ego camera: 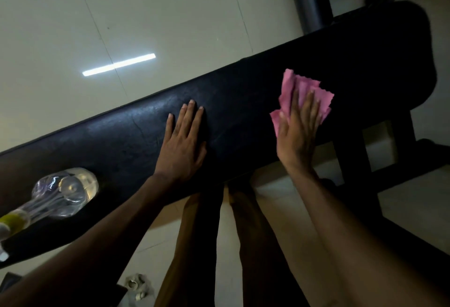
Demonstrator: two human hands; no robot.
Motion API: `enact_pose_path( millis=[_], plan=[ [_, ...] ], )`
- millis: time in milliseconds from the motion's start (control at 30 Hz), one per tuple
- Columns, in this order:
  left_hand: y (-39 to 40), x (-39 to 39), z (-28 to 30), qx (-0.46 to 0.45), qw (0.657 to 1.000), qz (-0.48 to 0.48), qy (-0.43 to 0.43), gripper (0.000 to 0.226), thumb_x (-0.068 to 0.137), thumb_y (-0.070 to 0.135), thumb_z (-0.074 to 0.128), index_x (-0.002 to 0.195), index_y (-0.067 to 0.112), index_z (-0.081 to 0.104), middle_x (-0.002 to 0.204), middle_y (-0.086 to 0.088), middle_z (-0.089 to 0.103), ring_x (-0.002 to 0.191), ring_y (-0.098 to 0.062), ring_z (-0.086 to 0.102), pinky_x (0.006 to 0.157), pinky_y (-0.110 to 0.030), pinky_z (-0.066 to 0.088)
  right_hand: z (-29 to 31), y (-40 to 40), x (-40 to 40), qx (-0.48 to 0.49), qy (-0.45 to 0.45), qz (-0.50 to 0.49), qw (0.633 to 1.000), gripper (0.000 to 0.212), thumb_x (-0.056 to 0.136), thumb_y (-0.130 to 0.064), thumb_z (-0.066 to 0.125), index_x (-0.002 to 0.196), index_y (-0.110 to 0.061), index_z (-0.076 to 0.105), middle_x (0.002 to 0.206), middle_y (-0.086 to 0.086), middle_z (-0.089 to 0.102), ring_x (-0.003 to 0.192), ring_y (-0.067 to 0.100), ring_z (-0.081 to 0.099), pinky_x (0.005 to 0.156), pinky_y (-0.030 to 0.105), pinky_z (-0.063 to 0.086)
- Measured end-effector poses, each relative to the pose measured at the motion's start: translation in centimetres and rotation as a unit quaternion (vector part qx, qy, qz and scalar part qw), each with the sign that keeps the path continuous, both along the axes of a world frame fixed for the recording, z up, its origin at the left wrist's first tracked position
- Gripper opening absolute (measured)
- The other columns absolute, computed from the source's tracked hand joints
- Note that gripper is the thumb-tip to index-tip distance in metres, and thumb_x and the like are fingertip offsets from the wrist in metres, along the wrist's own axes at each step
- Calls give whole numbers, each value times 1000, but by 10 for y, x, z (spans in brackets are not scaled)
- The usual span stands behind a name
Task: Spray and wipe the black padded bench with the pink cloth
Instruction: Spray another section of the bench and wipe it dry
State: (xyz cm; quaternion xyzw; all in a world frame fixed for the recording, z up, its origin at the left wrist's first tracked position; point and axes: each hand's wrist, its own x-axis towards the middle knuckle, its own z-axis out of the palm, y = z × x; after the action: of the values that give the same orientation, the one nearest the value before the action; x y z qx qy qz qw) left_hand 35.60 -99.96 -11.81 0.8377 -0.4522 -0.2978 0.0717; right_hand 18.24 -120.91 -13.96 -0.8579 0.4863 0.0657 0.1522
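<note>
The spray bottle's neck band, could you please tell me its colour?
Yellow-green, on the clear spray bottle in the head view.

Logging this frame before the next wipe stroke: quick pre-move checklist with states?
1. Pink cloth flat under right hand: ok.
2. Left hand braced flat on black padded bench, clear of the cloth: ok.
3. Clear plastic spray bottle out of the wipe path, lying on the bench's left end: ok.
4. Bench surface wet with spray: cannot tell.
5. Pad to the right of the cloth free of objects: ok.
</note>
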Motion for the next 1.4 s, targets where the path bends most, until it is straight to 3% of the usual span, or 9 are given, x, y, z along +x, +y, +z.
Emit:
enact_pose_path(
  millis=[67,200,267,467,567,667,833,1000,1400],
  plan=[
    [-1,-3,0,3,1000,-10,-4,77,101,34,46,159,10,1,166,-11,-9,153,-23,-12,125,-46,-4,3,10,20,31,-15,-48,998,68,100,-44,37,159,-26,9,166,12,-4,152,33,-8,122,58,-2],
    [-14,-14,0,7,999,-32,-16,78,97,30,46,158,6,3,165,-14,-7,153,-26,-9,125,-46,0,-5,5,25,2,42,310,950,96,87,-43,64,159,-23,5,166,16,-2,151,35,-8,122,58,4],
    [-18,-16,0,5,1000,-19,-11,77,97,32,44,158,7,4,165,-13,-7,153,-26,-9,125,-47,0,-9,-26,25,-37,59,377,924,103,85,-42,71,159,-20,4,166,15,2,153,34,-2,121,60,8],
    [-20,-17,0,-4,1000,-19,-10,74,100,33,42,158,7,5,166,-13,-6,153,-25,-8,125,-46,-2,8,-44,81,41,34,-7,999,73,100,-40,45,158,-30,2,166,13,-5,152,35,-8,121,59,-5],
    [-21,-18,-2,-4,999,-36,-36,70,98,33,34,157,4,11,166,-15,2,154,-27,-1,125,-47,2,5,-19,98,50,9,221,974,76,96,-44,48,158,-35,5,165,13,-6,152,37,-5,119,55,-9],
    [-24,-22,0,-5,997,-64,-37,70,96,35,27,157,2,14,165,-17,8,154,-28,3,125,-49,7,-6,-35,91,2,20,399,917,79,95,-45,52,159,-21,13,165,15,8,152,35,7,123,52,3],
    [-36,-30,8,-1,998,-68,-9,69,98,40,19,159,9,7,166,-11,-1,154,-23,-4,126,-42,1,-1,-119,73,25,48,228,972,75,96,-52,27,159,-20,3,167,8,3,153,28,1,124,47,0],
    [-75,-43,11,-28,996,-84,10,67,102,32,35,158,9,7,166,-11,-1,154,-21,-2,126,-41,2,11,-189,55,23,67,191,979,64,105,-43,29,159,-22,1,167,5,4,153,26,-1,124,46,-2],
    [-184,-59,-1,-7,998,-60,-4,66,103,39,23,158,8,6,166,-11,-2,154,-23,-5,125,-43,1,21,-292,17,17,10,57,998,66,105,-47,29,159,-17,4,167,9,8,153,27,5,124,44,2]
  ],
)
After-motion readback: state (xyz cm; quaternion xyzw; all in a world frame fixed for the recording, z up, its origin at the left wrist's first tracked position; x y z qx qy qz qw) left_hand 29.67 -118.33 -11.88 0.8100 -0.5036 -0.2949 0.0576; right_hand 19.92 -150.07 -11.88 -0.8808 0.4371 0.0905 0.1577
